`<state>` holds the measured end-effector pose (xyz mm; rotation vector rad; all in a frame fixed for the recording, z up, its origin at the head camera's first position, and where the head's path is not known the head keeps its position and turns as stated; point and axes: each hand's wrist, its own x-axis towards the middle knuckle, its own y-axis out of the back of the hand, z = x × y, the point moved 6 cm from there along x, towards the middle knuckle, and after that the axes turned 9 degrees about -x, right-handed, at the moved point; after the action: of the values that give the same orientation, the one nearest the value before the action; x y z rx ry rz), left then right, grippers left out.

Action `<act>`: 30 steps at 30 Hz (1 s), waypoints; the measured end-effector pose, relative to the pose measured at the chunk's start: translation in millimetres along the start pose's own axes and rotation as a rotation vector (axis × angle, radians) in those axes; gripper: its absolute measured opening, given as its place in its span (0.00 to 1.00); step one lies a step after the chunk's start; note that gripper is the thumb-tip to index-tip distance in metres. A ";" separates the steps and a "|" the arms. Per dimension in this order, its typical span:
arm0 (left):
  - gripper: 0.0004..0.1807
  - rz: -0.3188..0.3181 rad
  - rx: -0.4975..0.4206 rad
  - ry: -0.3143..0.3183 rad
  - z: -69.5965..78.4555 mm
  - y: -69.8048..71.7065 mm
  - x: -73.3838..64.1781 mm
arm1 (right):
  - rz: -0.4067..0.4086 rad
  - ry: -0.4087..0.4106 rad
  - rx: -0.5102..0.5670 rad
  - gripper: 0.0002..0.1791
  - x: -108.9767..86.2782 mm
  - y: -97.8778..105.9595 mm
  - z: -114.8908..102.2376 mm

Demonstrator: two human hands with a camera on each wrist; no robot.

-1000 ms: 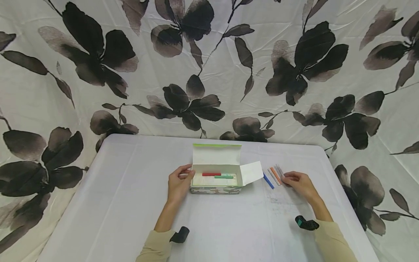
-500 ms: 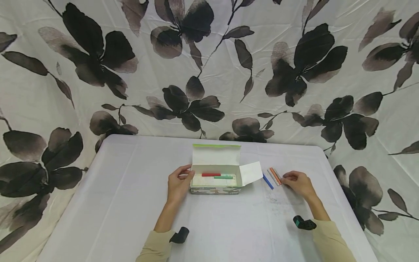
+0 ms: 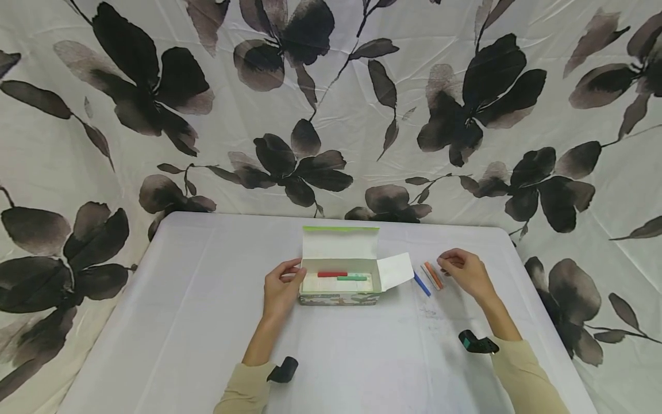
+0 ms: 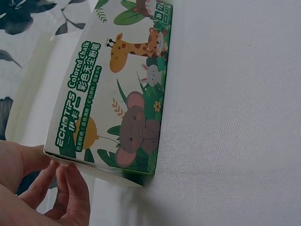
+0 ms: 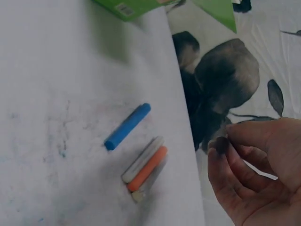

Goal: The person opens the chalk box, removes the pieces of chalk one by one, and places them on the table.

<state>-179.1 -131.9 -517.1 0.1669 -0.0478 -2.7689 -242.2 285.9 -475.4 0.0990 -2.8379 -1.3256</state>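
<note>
A colored chalk box [image 3: 338,299] printed with animals stands with its lid raised. Inside lie a red chalk stick [image 3: 332,274] and green chalk [image 3: 351,279]. My left hand [image 3: 279,290] grips the box's left end, thumb at the corner and fingers by the end flap in the left wrist view. To the right of the box, a blue chalk stick [image 5: 127,127] lies apart from a white chalk stick [image 5: 142,160], an orange chalk stick [image 5: 147,168] and a pale, shadowed one. Beyond these, my right hand [image 3: 468,275] pinches a small dark chalk piece [image 5: 220,145], mostly hidden by the fingers.
The box's white side flap [image 3: 395,270] sticks out toward the loose chalk. Faint chalk smudges [image 3: 430,314] mark the white tabletop [image 3: 207,299]. Behind the table's far edge hangs a floral cloth [image 3: 305,115].
My right hand, first at the rightmost chalk, has lifted and moved a little toward the far edge. A chalk stick beside the orange one has left the row. My left hand stays on the box.
</note>
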 end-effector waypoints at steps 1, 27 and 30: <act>0.16 0.001 0.001 0.002 0.2 0.2 -0.1 | 0.005 0.023 0.010 0.15 1.0 1.0 -5.3; 0.15 0.025 -0.005 -0.003 -2.6 1.2 -1.6 | -0.129 0.307 0.164 0.13 4.7 -37.5 -107.3; 0.15 0.024 -0.012 -0.004 -2.6 0.2 -2.3 | -0.172 0.329 0.171 0.13 4.3 -50.0 -112.0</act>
<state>-176.6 -131.3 -519.4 0.1572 -0.0344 -2.7446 -240.0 167.9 -441.8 0.5222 -2.6972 -0.9750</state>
